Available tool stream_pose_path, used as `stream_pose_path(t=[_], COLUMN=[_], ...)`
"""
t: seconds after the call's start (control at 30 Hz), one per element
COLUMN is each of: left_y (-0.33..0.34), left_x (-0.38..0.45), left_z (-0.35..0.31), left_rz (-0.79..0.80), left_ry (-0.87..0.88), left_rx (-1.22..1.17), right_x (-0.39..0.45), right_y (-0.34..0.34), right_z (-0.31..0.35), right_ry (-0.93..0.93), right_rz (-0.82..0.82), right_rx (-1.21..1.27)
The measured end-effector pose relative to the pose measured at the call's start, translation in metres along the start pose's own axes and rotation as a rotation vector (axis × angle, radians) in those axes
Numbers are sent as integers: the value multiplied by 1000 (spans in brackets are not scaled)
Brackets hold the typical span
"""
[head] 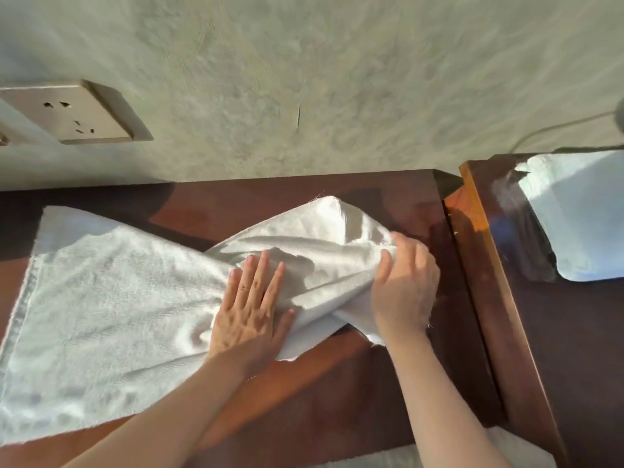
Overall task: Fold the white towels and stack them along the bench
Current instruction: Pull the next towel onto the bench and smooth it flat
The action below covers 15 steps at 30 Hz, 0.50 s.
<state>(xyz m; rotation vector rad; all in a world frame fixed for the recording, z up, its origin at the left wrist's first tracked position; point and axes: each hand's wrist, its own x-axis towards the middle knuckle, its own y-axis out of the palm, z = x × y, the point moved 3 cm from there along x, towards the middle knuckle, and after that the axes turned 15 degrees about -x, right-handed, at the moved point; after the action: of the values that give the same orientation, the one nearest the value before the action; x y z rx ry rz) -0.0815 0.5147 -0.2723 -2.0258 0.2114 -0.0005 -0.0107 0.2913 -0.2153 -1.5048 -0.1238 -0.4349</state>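
Against a pale textured wall [337, 79], a dark reddish wooden bench [320, 383] runs across the view, carrying a white towel [101, 298] that covers most of its left half. The towel lies flat and sunlit on the left, its left hem near the edge of the view and its near corner reaching the bench's front edge; its right end is lifted and turned back toward the middle in a loose, creased fold. Bare wood shows behind the towel along the wall, in front of it, and to the right as far as the bench's end. Just beyond that end, across a narrow gap, a second wooden surface [557, 332] holds a folded white towel [580, 214] near its far side. The left hand [251, 310] presses flat on the towel at the fold line, fingers straight and spread. The right hand [403, 282] grips the raised right end, fingers curled into the cloth. A wall socket [72, 113] sits on the wall at upper left.
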Motion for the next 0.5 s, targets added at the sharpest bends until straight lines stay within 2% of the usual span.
stream_pose_path(t=[0.07, 0.1, 0.17, 0.23, 0.4, 0.5], left_y=[2, 3, 1, -4, -20, -16], left_x=[1, 1, 2, 9, 60, 88], left_z=[1, 1, 1, -1, -5, -5], left_rz=[26, 40, 54, 59, 134, 211], left_ry=[-11, -17, -12, -27, -131, -45], left_rx=[23, 30, 37, 51, -20, 53], right_x=[-27, -41, -60, -66, -66, -68], right_y=[11, 19, 33, 42, 43, 40], right_z=[28, 37, 44, 40, 25, 5], right_ry=[-266, -338, -347, -313, -464, -473], right_rz=[26, 92, 262, 353, 379, 406], right_rx=[33, 38, 7, -49, -144, -165])
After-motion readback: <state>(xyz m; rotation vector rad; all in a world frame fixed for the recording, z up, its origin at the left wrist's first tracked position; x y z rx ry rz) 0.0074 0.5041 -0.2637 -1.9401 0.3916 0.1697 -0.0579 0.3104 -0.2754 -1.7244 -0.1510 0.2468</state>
